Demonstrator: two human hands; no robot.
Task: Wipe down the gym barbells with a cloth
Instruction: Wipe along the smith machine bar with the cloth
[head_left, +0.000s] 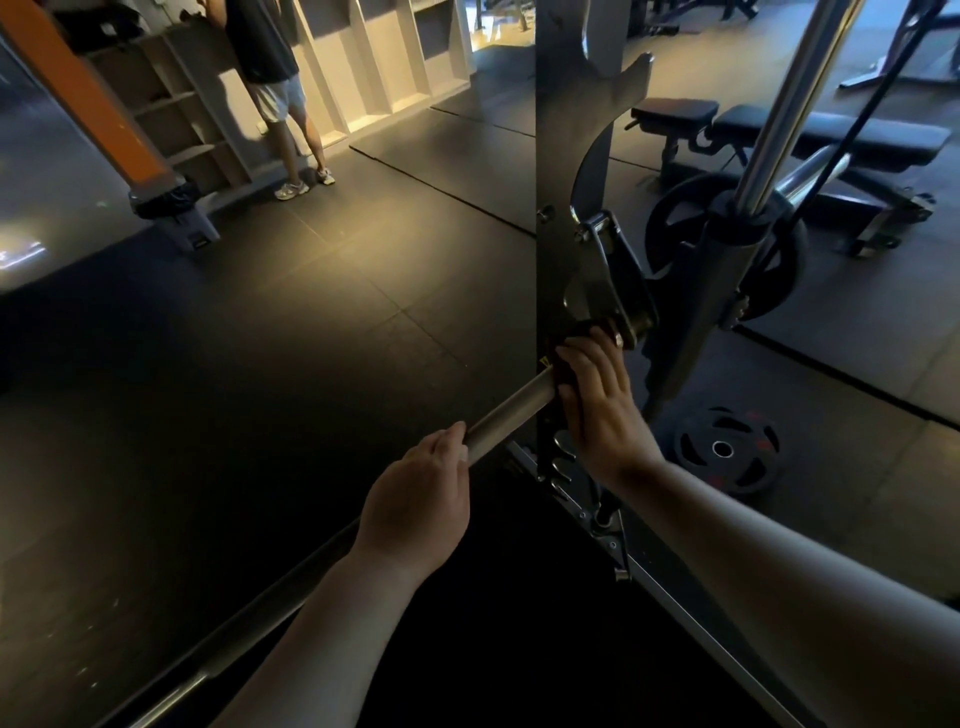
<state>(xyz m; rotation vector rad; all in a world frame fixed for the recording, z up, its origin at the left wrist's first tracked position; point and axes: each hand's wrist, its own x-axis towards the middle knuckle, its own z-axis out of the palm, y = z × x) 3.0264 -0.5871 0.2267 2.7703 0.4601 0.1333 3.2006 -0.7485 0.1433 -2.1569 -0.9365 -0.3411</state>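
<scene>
A steel barbell (511, 405) runs from the lower left up to the rack upright at the centre. My left hand (421, 493) grips the bar from above, fingers curled round it. Further up the bar, my right hand (597, 405) holds a dark cloth (569, 382) wrapped on the bar, right beside the rack's hook. Most of the cloth is hidden under my fingers.
The dark rack upright (571, 130) with its hook bracket (618, 275) stands just behind my right hand. A weight plate (727, 449) lies on the floor at the right, another leans behind a chrome guide rod (784, 104). A bench (810, 135) sits far right. A person (275, 88) stands by shelves at the back left.
</scene>
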